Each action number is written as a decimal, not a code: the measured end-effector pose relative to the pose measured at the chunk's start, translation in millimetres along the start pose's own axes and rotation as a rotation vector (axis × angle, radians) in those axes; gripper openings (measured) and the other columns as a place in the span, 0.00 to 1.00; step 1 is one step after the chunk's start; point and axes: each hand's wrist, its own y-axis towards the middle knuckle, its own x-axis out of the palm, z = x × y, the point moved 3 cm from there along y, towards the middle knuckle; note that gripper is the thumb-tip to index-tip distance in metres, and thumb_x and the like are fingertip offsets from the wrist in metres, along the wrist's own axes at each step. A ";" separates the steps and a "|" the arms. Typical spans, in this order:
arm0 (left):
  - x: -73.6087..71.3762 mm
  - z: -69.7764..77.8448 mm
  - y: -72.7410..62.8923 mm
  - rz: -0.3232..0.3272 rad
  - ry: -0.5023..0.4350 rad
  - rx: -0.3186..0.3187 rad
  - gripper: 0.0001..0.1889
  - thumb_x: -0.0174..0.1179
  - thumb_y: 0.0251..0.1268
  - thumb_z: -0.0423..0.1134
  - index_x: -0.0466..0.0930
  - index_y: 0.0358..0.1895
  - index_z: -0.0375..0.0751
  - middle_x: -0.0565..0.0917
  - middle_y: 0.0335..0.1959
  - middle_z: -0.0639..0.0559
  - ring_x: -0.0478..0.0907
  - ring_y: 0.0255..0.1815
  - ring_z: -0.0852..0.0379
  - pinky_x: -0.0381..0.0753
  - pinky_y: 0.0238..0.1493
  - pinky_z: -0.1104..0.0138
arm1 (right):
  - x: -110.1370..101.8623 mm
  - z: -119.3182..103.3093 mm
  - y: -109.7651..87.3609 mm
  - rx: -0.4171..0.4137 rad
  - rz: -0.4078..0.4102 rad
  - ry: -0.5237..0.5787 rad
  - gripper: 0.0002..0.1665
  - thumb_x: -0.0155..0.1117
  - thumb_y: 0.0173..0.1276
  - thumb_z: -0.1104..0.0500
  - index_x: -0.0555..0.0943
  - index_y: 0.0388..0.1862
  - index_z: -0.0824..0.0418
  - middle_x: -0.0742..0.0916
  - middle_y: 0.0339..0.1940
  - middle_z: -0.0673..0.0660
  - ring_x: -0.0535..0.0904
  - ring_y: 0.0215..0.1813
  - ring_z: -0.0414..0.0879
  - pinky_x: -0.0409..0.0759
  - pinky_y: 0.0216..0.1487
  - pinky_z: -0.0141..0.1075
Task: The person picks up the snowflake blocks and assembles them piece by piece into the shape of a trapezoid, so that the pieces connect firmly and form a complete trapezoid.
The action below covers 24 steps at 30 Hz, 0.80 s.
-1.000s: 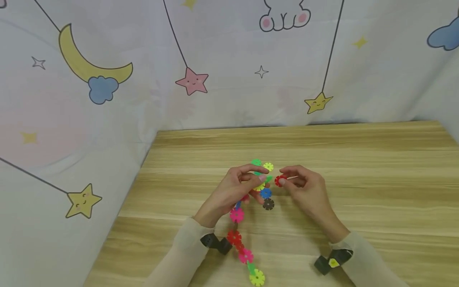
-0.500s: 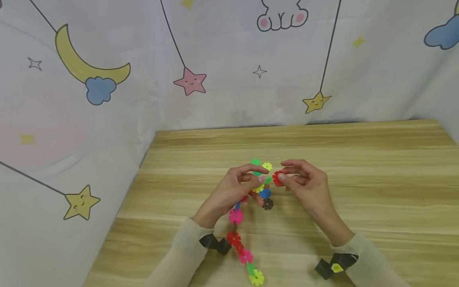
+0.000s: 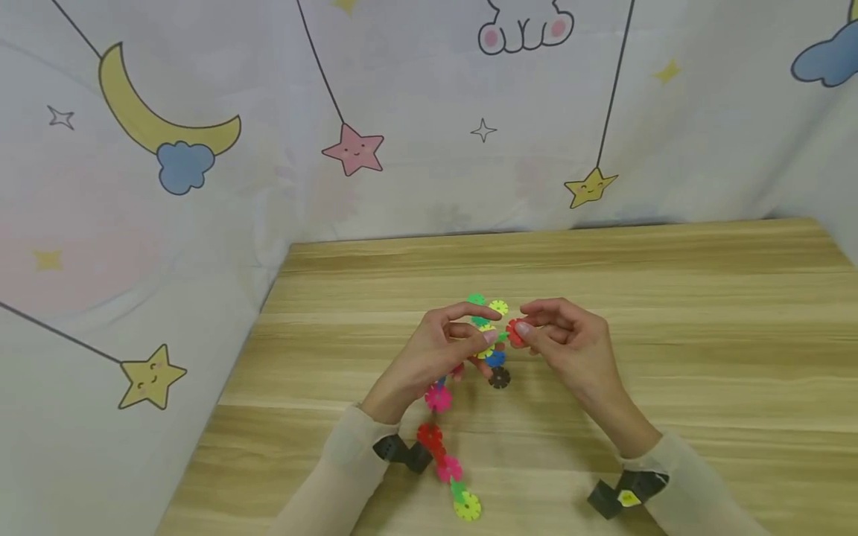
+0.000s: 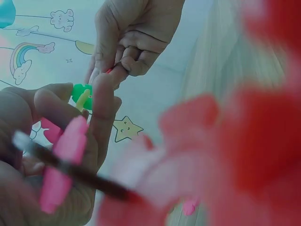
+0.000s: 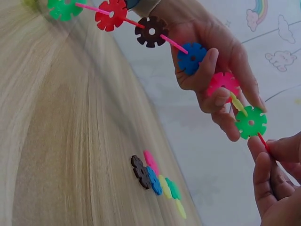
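Observation:
My left hand (image 3: 429,350) holds a chain of notched plastic discs linked edge to edge. Thumb and fingers grip it near its upper end, around a pink disc (image 5: 223,85) and a green disc (image 5: 250,122). The rest hangs below the hand, through a blue disc (image 5: 191,58) and a brown disc (image 5: 151,31), down to a yellow disc (image 3: 468,506). Between thumb and fingertips my right hand (image 3: 579,342) pinches a red disc (image 3: 515,332). In the right wrist view its edge meets the green disc's rim; how deeply it is slotted I cannot tell.
Several loose discs lie on the wooden table (image 3: 704,335) beyond and beneath the hands, among them a dark brown loose disc (image 3: 499,377) and a yellow loose disc (image 3: 498,307). A white patterned cloth (image 3: 429,201) hangs behind and to the left.
My right hand has moved slightly left, bringing the red disc up to the green disc. The chain's hanging end has swung a little left. My left hand keeps its grip.

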 end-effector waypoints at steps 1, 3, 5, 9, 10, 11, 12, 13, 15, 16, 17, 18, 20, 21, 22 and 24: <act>-0.3 -0.2 0.0 0.004 0.005 0.005 0.18 0.67 0.77 0.44 0.82 0.66 0.52 0.90 0.51 0.29 0.91 0.30 0.46 0.70 0.19 0.68 | 0.5 -0.4 -0.3 0.001 -0.001 -0.001 0.15 0.74 0.73 0.65 0.85 0.54 0.68 0.91 0.37 0.41 0.92 0.32 0.42 0.90 0.37 0.34; -0.5 -0.3 0.0 0.013 0.013 0.013 0.18 0.68 0.76 0.43 0.83 0.65 0.53 0.90 0.49 0.30 0.91 0.30 0.44 0.70 0.19 0.68 | 1.4 -1.2 -0.9 0.003 -0.005 0.001 0.14 0.74 0.72 0.65 0.85 0.54 0.68 0.91 0.35 0.41 0.91 0.31 0.41 0.90 0.36 0.35; -0.6 -0.1 0.1 0.021 0.019 0.018 0.18 0.69 0.75 0.43 0.83 0.65 0.54 0.90 0.48 0.31 0.92 0.31 0.42 0.69 0.19 0.68 | 1.7 -2.1 -1.0 0.003 -0.015 0.003 0.13 0.74 0.72 0.65 0.86 0.53 0.67 0.92 0.34 0.41 0.91 0.31 0.40 0.90 0.35 0.36; 0.5 0.6 0.0 0.015 0.018 0.025 0.19 0.70 0.74 0.41 0.83 0.65 0.55 0.90 0.42 0.32 0.91 0.32 0.37 0.68 0.18 0.69 | 0.3 -2.9 -0.3 0.030 -0.048 0.036 0.13 0.75 0.71 0.66 0.86 0.52 0.66 0.92 0.33 0.42 0.93 0.31 0.43 0.89 0.35 0.35; 0.4 1.0 -0.2 0.011 0.016 0.030 0.19 0.70 0.75 0.41 0.83 0.65 0.55 0.90 0.40 0.33 0.91 0.32 0.36 0.68 0.18 0.69 | 0.1 -2.9 0.1 0.042 -0.057 0.048 0.13 0.75 0.71 0.66 0.86 0.53 0.66 0.92 0.33 0.43 0.93 0.32 0.43 0.89 0.35 0.34; 0.4 1.4 -0.4 0.005 0.015 0.034 0.19 0.70 0.75 0.41 0.83 0.65 0.54 0.90 0.38 0.34 0.90 0.32 0.36 0.67 0.18 0.69 | 0.0 -3.0 0.5 0.051 -0.066 0.060 0.13 0.75 0.71 0.66 0.86 0.53 0.65 0.93 0.33 0.43 0.93 0.32 0.43 0.88 0.35 0.33; 0.4 1.6 -1.0 0.000 0.013 0.038 0.19 0.70 0.75 0.41 0.83 0.66 0.54 0.90 0.36 0.36 0.90 0.31 0.36 0.67 0.18 0.70 | 0.4 -2.6 0.4 0.063 -0.074 0.074 0.14 0.75 0.71 0.65 0.86 0.53 0.65 0.93 0.33 0.44 0.93 0.32 0.43 0.88 0.35 0.33; 0.6 1.8 -1.1 -0.003 0.013 0.041 0.20 0.70 0.75 0.40 0.82 0.66 0.54 0.90 0.35 0.39 0.90 0.30 0.38 0.67 0.18 0.70 | 0.2 -2.3 0.4 0.070 -0.082 0.086 0.14 0.75 0.71 0.65 0.86 0.53 0.65 0.93 0.33 0.44 0.93 0.32 0.43 0.88 0.35 0.33; 0.4 2.2 -1.0 -0.006 0.011 0.047 0.20 0.69 0.75 0.40 0.82 0.67 0.52 0.91 0.35 0.43 0.91 0.29 0.43 0.67 0.17 0.70 | 0.1 -1.3 0.5 0.080 -0.091 0.103 0.14 0.75 0.71 0.65 0.86 0.54 0.64 0.93 0.34 0.44 0.93 0.33 0.42 0.88 0.36 0.33; 0.3 2.3 -0.9 -0.006 0.009 0.047 0.21 0.69 0.75 0.40 0.81 0.68 0.51 0.91 0.35 0.43 0.91 0.28 0.45 0.67 0.17 0.70 | 0.2 -0.9 0.5 0.082 -0.092 0.113 0.14 0.75 0.71 0.65 0.86 0.54 0.64 0.93 0.34 0.44 0.93 0.33 0.42 0.89 0.37 0.33; 0.2 2.7 -1.1 -0.004 0.007 0.045 0.21 0.69 0.75 0.40 0.81 0.68 0.51 0.92 0.36 0.42 0.91 0.29 0.47 0.68 0.18 0.70 | 0.5 -0.5 0.4 0.083 -0.094 0.123 0.15 0.75 0.72 0.65 0.86 0.55 0.64 0.93 0.35 0.44 0.93 0.33 0.41 0.89 0.37 0.33; 0.0 3.1 -1.3 -0.001 0.006 0.043 0.21 0.69 0.75 0.41 0.81 0.68 0.50 0.92 0.37 0.40 0.91 0.29 0.48 0.69 0.18 0.70 | 0.8 -0.1 0.2 0.087 -0.095 0.137 0.15 0.74 0.72 0.65 0.85 0.56 0.64 0.93 0.35 0.44 0.93 0.33 0.41 0.90 0.38 0.34; -0.9 3.8 -2.1 0.007 -0.001 0.038 0.22 0.69 0.76 0.42 0.80 0.70 0.48 0.92 0.41 0.35 0.92 0.31 0.46 0.70 0.19 0.69 | 1.7 0.2 0.0 0.087 -0.097 0.162 0.16 0.72 0.74 0.65 0.84 0.58 0.66 0.93 0.37 0.44 0.92 0.34 0.39 0.91 0.40 0.35; -1.3 4.5 -2.8 0.013 0.000 0.036 0.23 0.69 0.76 0.43 0.80 0.70 0.48 0.92 0.43 0.33 0.93 0.32 0.44 0.70 0.19 0.68 | 2.0 0.3 -0.2 0.087 -0.099 0.175 0.16 0.71 0.76 0.65 0.83 0.59 0.67 0.93 0.38 0.44 0.92 0.34 0.39 0.91 0.41 0.35; -1.5 5.2 -3.3 0.019 0.001 0.035 0.22 0.68 0.76 0.43 0.80 0.70 0.49 0.91 0.45 0.31 0.93 0.34 0.41 0.71 0.20 0.68 | 2.3 0.1 -0.4 0.086 -0.100 0.185 0.17 0.70 0.77 0.64 0.82 0.60 0.69 0.93 0.39 0.44 0.92 0.35 0.40 0.91 0.41 0.36; -2.2 6.7 -4.3 0.027 0.004 0.035 0.22 0.68 0.77 0.44 0.80 0.70 0.49 0.91 0.47 0.30 0.92 0.37 0.35 0.72 0.20 0.68 | 2.4 -0.4 -0.7 0.085 -0.102 0.199 0.19 0.68 0.79 0.63 0.80 0.62 0.72 0.93 0.40 0.45 0.93 0.36 0.42 0.92 0.42 0.37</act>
